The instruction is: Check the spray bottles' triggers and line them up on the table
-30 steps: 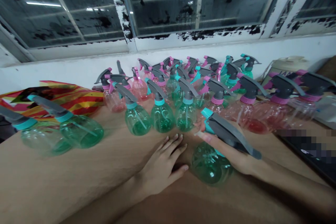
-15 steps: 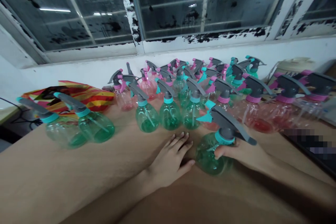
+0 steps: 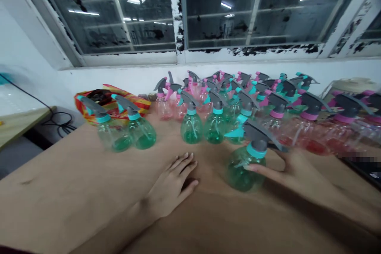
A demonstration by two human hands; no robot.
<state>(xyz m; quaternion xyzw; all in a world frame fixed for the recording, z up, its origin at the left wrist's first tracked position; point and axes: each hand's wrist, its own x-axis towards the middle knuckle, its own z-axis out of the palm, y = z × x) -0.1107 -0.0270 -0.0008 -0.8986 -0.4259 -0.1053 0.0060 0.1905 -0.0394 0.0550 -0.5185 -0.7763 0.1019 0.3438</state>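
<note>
My right hand (image 3: pixel 290 170) is closed around a translucent green spray bottle (image 3: pixel 245 168) at the right front. Its thumb presses the near side, and the other fingers are mostly hidden behind the bottle. This bottle has a turquoise collar and nozzle and a grey trigger head, which points left. On the wooden table to the left, my left hand (image 3: pixel 172 188) lies flat with its fingers spread, holding nothing. Just beyond both hands stand more green spray bottles, among them one (image 3: pixel 191 127) and its neighbour (image 3: pixel 214 127).
Two green spray bottles (image 3: pixel 142 131) stand apart at the left, before a red-and-yellow bag (image 3: pixel 135 103). Pink-collared spray bottles (image 3: pixel 309 133) crowd the right and back. A dark flat object (image 3: pixel 364 170) lies at the right edge. Behind is a window wall (image 3: pixel 125 73).
The view has swung left, so the standing bottles appear farther right. Against them, my left hand and the held bottle have shifted left. My right hand keeps its grip.
</note>
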